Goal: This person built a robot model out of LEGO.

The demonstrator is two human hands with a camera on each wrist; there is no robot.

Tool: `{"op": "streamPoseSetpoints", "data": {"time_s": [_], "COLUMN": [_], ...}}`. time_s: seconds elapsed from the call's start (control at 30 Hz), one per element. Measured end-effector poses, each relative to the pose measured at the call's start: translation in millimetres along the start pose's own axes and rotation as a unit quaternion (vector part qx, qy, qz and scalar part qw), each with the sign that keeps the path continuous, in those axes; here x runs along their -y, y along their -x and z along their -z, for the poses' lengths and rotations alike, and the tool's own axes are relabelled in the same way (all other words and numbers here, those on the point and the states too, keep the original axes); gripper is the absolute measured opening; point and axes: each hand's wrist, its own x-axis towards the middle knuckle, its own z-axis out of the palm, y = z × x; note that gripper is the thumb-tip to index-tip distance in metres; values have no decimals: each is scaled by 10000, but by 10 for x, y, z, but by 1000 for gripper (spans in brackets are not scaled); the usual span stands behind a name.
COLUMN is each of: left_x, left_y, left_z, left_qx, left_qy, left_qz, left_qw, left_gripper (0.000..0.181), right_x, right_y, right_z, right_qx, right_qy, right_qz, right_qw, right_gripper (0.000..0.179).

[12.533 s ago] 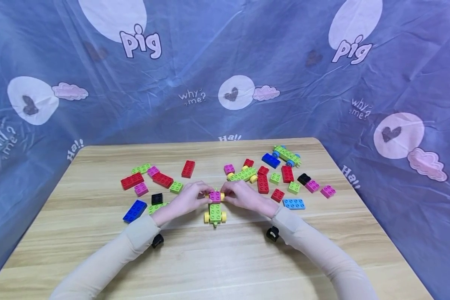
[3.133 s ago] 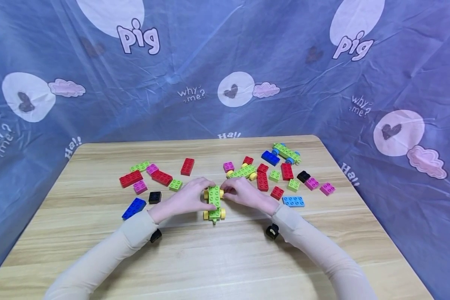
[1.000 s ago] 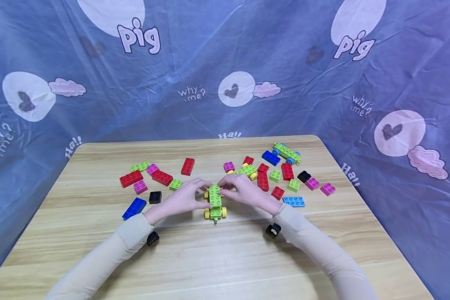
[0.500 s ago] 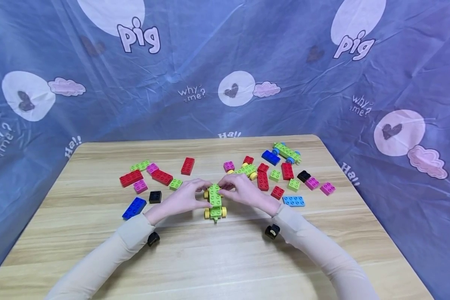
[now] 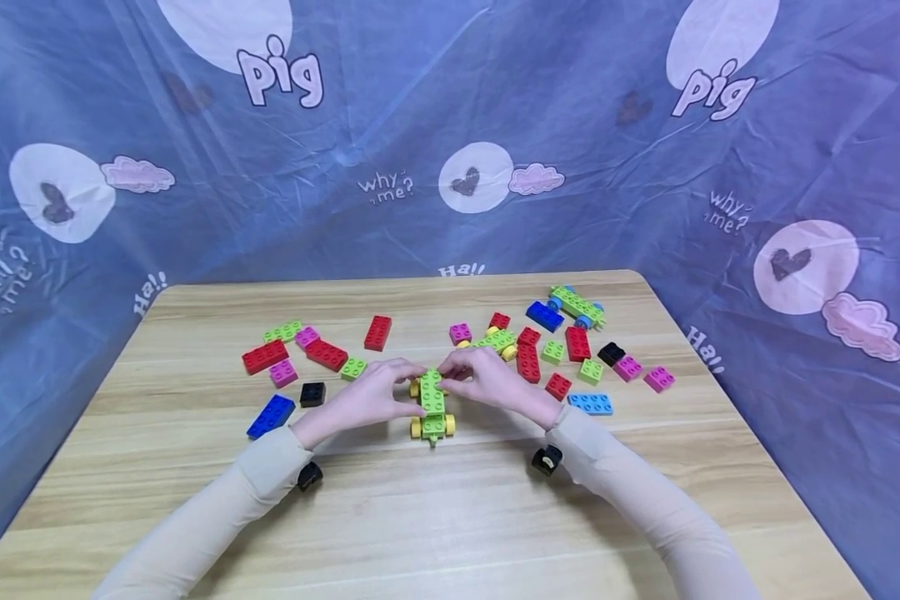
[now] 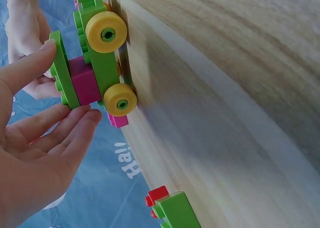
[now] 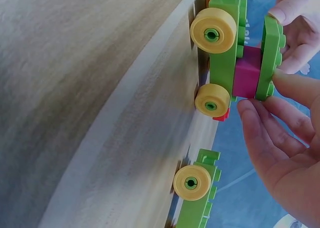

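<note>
In the middle of the table stands a light-green car base (image 5: 433, 427) on yellow wheels. On its far part sits a magenta 2x2 brick (image 6: 83, 81), hidden from above in the head view. A light-green 2x4 building plate (image 5: 432, 393) lies over that brick, its near end overhanging the base with a gap beneath. My left hand (image 5: 375, 395) holds this plate lengthwise, thumb at the near end and fingers at the far end. My right hand (image 5: 489, 381) pinches its far part, thumb on the studded top and fingers at the end, close by the magenta brick.
Several loose bricks lie to the left, including a dark blue one (image 5: 271, 416) and a black one (image 5: 312, 394). More bricks lie right, with a yellow-wheeled base (image 5: 495, 340), a blue-wheeled base (image 5: 577, 306) and a light-blue brick (image 5: 591, 404). Patterned blue cloth (image 5: 307, 225) surrounds the table.
Earlier both hands were at the exposed magenta brick; the green plate from beside my left arm now covers it. My right hand has since moved onto the plate. The last second shows almost no motion.
</note>
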Motion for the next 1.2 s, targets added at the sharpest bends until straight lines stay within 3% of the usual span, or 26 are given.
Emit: {"op": "streamPoseSetpoints", "data": {"time_s": [0.2, 0.6, 1.2], "left_x": [1, 41, 17], "left_y": [10, 26, 63], "left_z": [-3, -49, -71], "left_qx": [-2, 13, -147], "left_qy": [111, 806, 601], "left_qz": [42, 374, 248], "left_qw": [9999, 9960, 9978], "left_gripper": [62, 66, 67], "right_x": [-13, -24, 2], "right_y": [5, 12, 16], "right_z": [0, -17, -3], "right_qx": [-19, -68, -66], "right_qy": [-76, -92, -110], "right_qz": [-42, -291, -347], "right_qw": [10000, 9995, 9993], "right_gripper": [17, 17, 17]}}
